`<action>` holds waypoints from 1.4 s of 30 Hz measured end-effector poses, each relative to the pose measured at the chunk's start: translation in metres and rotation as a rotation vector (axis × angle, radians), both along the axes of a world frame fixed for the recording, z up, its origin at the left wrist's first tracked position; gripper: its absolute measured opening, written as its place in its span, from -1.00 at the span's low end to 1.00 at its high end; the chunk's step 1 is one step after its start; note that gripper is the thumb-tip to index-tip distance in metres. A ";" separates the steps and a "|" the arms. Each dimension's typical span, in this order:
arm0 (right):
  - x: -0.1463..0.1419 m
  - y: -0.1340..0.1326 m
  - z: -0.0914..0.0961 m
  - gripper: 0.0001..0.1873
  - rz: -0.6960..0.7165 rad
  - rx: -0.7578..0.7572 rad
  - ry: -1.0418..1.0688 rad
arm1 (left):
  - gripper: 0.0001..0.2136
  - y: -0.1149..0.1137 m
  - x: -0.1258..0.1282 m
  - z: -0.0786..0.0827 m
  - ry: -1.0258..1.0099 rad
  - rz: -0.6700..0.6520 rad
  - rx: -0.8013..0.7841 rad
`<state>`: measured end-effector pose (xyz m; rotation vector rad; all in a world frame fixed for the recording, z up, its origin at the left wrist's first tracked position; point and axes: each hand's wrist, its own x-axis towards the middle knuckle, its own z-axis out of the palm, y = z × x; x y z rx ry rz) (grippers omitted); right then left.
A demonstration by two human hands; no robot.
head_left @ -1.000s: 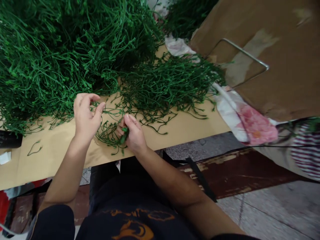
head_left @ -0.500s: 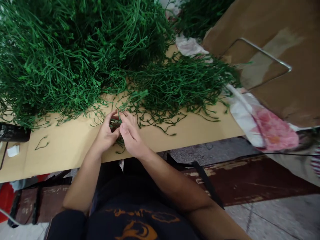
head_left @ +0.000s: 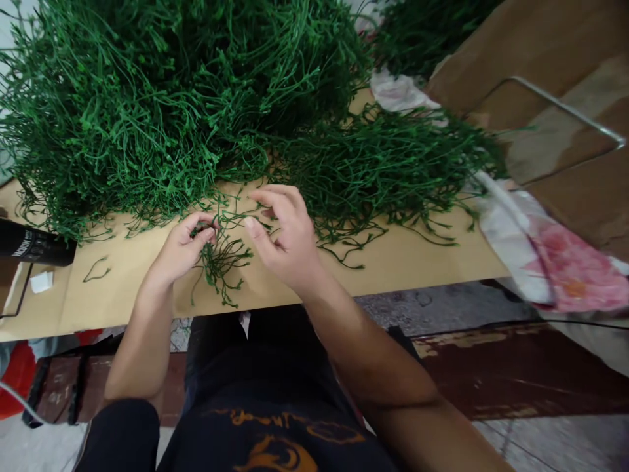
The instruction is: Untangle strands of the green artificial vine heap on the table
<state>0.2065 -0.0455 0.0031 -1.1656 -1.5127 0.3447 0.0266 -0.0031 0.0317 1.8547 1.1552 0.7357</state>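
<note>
My left hand (head_left: 184,246) pinches a small bunch of green plastic stems (head_left: 223,259) between thumb and fingers. The forked ends of the bunch hang toward the table's front edge. To its right, my right hand (head_left: 289,239) is apart from the bunch, thumb and fingers spread with nothing visible between them. Behind both hands rises a big heap of the same stems (head_left: 196,92). A lower pile of stems (head_left: 393,164) lies beyond my right hand.
Brown paper or board covers the table (head_left: 132,282). On the left are a black cylinder (head_left: 37,244), a white scrap (head_left: 42,282) and one loose stem (head_left: 97,269). At right stand a cardboard box (head_left: 555,92) with a metal rod and a pink-flowered cloth (head_left: 574,262).
My right hand has come away from my left and opened, moving right. The bunch in my left hand now shows more fully. The whole view has shifted slightly.
</note>
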 end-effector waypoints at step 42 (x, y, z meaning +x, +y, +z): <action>-0.022 0.012 -0.034 -0.57 0.206 -0.401 0.242 | -0.84 0.032 0.016 -0.063 -0.085 0.390 0.015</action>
